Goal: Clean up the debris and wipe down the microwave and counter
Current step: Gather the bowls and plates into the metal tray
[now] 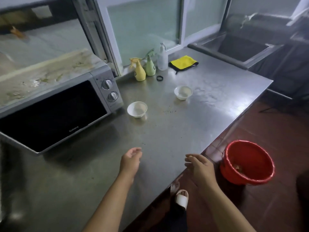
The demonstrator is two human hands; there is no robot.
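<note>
1. Two bare hands hang low over the steel bench (167,148), at the 6 o'clock part of the view.
2. The left hand (131,159) has its fingers softly curled. Its grip is loose and holds nothing.
3. The right hand (199,166) sits right at the bench edge. Its fingers are spread a little, and its grip holds nothing too.
4. The microwave (55,104) stands at about 10 o'clock from the left hand, well apart from it. Its dark door is closed and its two knobs (109,90) face the bowls.
5. The top of the microwave is dirty, with yellow-brown smears and wet spots.
6. A white bowl (137,109) sits at 12 o'clock from the left hand, just beside the microwave's front corner.
7. A second white bowl (183,92) sits farther back, at about 1 o'clock from the left hand.
8. Small dark crumbs (168,111) lie on the bench between the two bowls, at about 11 o'clock from the right hand.
9. A yellow cloth (183,62) with a black edge lies far back at 12 o'clock from the right hand, well apart from both hands.
10. A yellow spray bottle (139,71), a green spray bottle (150,66) and a clear pump bottle (162,59) stand in a row beside the cloth, near the window.
11. A small black ring (159,78) lies on the bench in front of the bottles.
12. A red bucket (247,162) stands on the floor at 3 o'clock from the right hand, near it.
13. A sink (240,47) is at the far 1 o'clock corner.
</note>
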